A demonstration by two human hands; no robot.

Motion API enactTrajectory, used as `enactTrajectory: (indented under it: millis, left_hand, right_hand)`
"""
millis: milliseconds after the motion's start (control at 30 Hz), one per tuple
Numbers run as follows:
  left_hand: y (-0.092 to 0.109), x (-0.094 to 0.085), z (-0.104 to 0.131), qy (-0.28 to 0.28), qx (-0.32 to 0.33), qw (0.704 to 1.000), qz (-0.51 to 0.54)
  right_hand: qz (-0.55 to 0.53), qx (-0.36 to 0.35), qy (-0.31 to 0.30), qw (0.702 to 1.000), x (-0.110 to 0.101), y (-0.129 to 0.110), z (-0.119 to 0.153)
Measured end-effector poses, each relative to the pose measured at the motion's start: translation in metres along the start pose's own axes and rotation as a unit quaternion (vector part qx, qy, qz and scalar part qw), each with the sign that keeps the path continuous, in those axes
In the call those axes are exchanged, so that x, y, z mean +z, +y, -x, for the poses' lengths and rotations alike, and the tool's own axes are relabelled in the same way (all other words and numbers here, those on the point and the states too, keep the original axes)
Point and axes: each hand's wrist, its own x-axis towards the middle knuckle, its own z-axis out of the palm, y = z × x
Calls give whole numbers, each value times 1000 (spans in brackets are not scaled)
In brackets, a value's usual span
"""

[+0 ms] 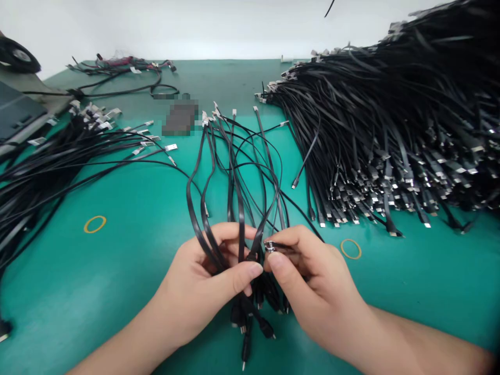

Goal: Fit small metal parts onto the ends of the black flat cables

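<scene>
Several flat black cables [241, 208] pass through my left hand [219, 276], whose thumb and fingers are closed round them. Their connectors [245, 349] hang down below the hand, and their other ends lie on the green table with white-tagged plugs [205, 119]. My right hand [308, 276] is close beside it, thumb and index finger pinching a small shiny metal connector [269, 246]. A black piece runs from that connector back under the right fingers, partly hidden.
A big heap of black cables [375, 114] covers the right side of the green table [128, 291]. Another cable bundle [42, 166] lies at the left. Yellow rubber bands [95, 224] lie on both sides. A blurred dark object [182, 117] and tangled wires [128, 65] are farther back.
</scene>
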Motion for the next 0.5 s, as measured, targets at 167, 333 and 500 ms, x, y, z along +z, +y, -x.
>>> enactTrajectory:
  millis: [167, 333, 500]
  left_hand:
    - [-1, 1, -2, -15, 0, 1000, 13]
    - [0, 1, -2, -6, 11, 1000, 9]
    - [0, 0, -1, -4, 10, 1000, -22]
  right_hand:
    - [12, -15, -18, 1000, 0, -1, 2]
    - [26, -29, -7, 999, 1, -2, 3]
    - [36, -29, -11, 999, 1, -2, 2]
